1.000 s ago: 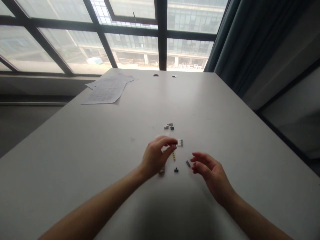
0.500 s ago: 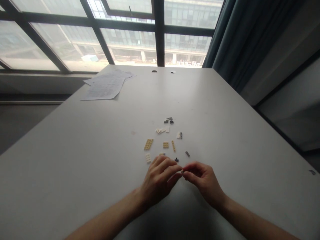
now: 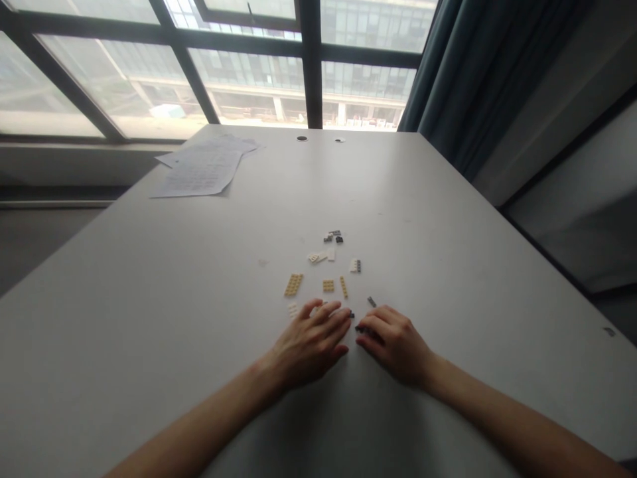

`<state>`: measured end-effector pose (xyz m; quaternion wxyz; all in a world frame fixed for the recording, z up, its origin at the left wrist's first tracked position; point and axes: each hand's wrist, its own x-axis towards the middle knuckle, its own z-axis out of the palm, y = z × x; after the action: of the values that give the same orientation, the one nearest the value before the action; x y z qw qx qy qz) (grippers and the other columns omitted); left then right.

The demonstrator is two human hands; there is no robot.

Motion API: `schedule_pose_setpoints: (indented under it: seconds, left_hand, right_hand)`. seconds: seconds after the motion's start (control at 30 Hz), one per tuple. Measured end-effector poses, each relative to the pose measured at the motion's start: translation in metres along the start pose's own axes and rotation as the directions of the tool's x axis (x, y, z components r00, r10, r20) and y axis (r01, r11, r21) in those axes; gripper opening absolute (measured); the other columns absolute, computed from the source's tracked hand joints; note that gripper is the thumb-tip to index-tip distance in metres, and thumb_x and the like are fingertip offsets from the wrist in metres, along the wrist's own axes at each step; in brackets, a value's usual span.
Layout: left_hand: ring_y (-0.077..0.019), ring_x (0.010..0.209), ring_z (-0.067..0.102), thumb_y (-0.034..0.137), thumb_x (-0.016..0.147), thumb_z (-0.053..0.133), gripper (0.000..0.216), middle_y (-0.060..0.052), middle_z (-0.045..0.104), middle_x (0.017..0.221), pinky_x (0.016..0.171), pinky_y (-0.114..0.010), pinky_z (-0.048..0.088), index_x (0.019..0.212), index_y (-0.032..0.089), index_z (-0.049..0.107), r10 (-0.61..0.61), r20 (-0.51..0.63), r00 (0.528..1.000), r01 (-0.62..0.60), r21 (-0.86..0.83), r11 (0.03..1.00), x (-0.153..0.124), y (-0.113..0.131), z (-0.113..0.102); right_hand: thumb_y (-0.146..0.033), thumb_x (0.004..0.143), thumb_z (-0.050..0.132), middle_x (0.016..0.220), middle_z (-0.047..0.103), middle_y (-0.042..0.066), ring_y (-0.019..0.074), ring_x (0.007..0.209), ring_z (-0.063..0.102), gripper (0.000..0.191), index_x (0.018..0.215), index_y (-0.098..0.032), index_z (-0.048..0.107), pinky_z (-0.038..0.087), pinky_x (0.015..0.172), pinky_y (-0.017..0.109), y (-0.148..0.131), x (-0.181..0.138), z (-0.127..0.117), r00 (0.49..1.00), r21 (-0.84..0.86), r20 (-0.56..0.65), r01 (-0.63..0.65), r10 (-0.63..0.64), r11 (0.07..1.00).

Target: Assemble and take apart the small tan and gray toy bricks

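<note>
My left hand [image 3: 316, 342] lies low over the white table [image 3: 174, 318], fingers stretched out and apart, holding nothing. Its fingertips reach beside a small black brick piece [image 3: 352, 315] and partly cover a tan piece and a white studded plate [image 3: 292, 310]. Between the thumb and fingers of my right hand [image 3: 395, 342] is a small dark toy brick [image 3: 359, 328], mostly hidden by the fingers. Just beyond that hand lies a narrow grey piece [image 3: 371, 301]. Farther off are a large tan plate [image 3: 293, 285], a smaller tan plate [image 3: 328, 285] and a thin tan strip [image 3: 343, 287].
White flat pieces [image 3: 322, 256], a white and grey group [image 3: 355, 266] and dark grey pieces [image 3: 339, 239] lie farther back. Printed papers [image 3: 199, 169] rest at the table's far left. A window stands beyond, with a blue curtain [image 3: 448, 99] at right.
My hands, whose fingertips met around a small piece, have moved apart. The left fingers have spread out. The right hand is lower at the table with a dark brick in its fingers.
</note>
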<state>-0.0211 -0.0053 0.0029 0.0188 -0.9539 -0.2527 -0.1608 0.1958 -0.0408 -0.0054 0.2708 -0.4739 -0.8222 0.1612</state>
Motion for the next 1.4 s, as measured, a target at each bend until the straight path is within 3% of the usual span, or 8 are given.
schedule_pose_setpoints:
  seconds: [0.2, 0.37, 0.57, 0.9, 1.07, 1.2, 1.4]
  left_hand:
    - [-0.0251, 0.122, 0.047, 0.036, 0.092, 0.049, 0.036, -0.008, 0.061, 0.127, 0.104, -0.042, 0.026, 0.122, 0.017, 0.057, -0.002, 0.041, 0.999, 0.003, -0.014, 1.0, 0.001, -0.001, 0.001]
    - [-0.025, 0.122, 0.048, 0.036, 0.093, 0.049, 0.036, -0.008, 0.062, 0.125, 0.105, -0.043, 0.027, 0.123, 0.017, 0.057, -0.036, -0.005, 0.999, 0.036, -0.025, 0.999, -0.003, -0.001, 0.002]
    - [-0.0268, 0.122, 0.048, 0.036, 0.092, 0.05, 0.035, -0.009, 0.062, 0.125, 0.106, -0.044, 0.027, 0.121, 0.018, 0.059, -0.078, -0.024, 0.997, 0.077, -0.027, 0.997, -0.004, -0.001, 0.002]
    - [-0.0276, 0.124, 0.046, 0.037, 0.091, 0.05, 0.036, -0.008, 0.06, 0.128, 0.106, -0.045, 0.027, 0.122, 0.019, 0.058, -0.106, -0.02, 0.994, 0.106, -0.028, 0.994, -0.004, 0.001, 0.002]
    - [-0.0302, 0.131, 0.038, 0.046, 0.09, 0.051, 0.048, -0.008, 0.05, 0.14, 0.11, -0.05, 0.02, 0.131, 0.021, 0.051, -0.119, 0.051, 0.992, 0.119, -0.004, 0.993, -0.002, 0.0, 0.004]
    - [-0.0304, 0.133, 0.035, 0.047, 0.089, 0.053, 0.045, -0.008, 0.048, 0.142, 0.111, -0.05, 0.018, 0.126, 0.021, 0.055, -0.129, 0.05, 0.99, 0.129, 0.001, 0.992, -0.001, 0.0, 0.005]
    - [-0.0309, 0.133, 0.036, 0.045, 0.089, 0.052, 0.042, -0.009, 0.05, 0.14, 0.111, -0.051, 0.018, 0.123, 0.021, 0.057, -0.151, 0.026, 0.988, 0.151, -0.011, 0.988, -0.002, 0.0, 0.005]
  right_hand:
    - [-0.015, 0.09, 0.053, 0.087, 0.063, 0.005, 0.0188, 0.082, 0.058, 0.011, 0.089, -0.019, 0.064, 0.048, 0.077, 0.032, 0.004, 0.002, -0.003, 0.999, -0.008, 0.018, -0.026, 0.027, 1.0]
    - [-0.016, 0.089, 0.054, 0.084, 0.062, 0.006, 0.0186, 0.08, 0.056, 0.01, 0.084, -0.018, 0.063, 0.046, 0.074, 0.031, -0.001, 0.009, 0.001, 0.999, -0.069, 0.017, -0.028, 0.03, 0.997]
    - [-0.012, 0.087, 0.051, 0.086, 0.063, 0.007, 0.0209, 0.083, 0.055, 0.015, 0.094, -0.018, 0.063, 0.046, 0.076, 0.034, -0.004, 0.01, 0.002, 0.995, -0.135, 0.054, 0.092, -0.085, 0.987]
    - [-0.016, 0.09, 0.051, 0.08, 0.062, 0.006, 0.0193, 0.077, 0.054, 0.016, 0.085, -0.019, 0.065, 0.045, 0.072, 0.032, 0.003, 0.015, 0.002, 0.994, -0.175, -0.001, 0.109, -0.111, 0.978]
    - [-0.015, 0.089, 0.049, 0.079, 0.062, 0.006, 0.0191, 0.075, 0.053, 0.017, 0.085, -0.019, 0.065, 0.044, 0.071, 0.032, 0.006, 0.013, -0.001, 0.989, -0.195, -0.006, 0.144, -0.148, 0.97]
    - [-0.015, 0.088, 0.048, 0.077, 0.061, 0.006, 0.0184, 0.07, 0.051, 0.018, 0.088, -0.02, 0.065, 0.043, 0.067, 0.033, 0.006, 0.011, -0.002, 0.969, -0.213, 0.013, 0.242, -0.245, 0.947]
    - [-0.015, 0.09, 0.048, 0.077, 0.063, 0.006, 0.0178, 0.069, 0.051, 0.019, 0.086, -0.02, 0.066, 0.043, 0.067, 0.032, 0.008, 0.015, -0.003, 0.969, -0.233, 0.008, 0.242, -0.247, 0.942]
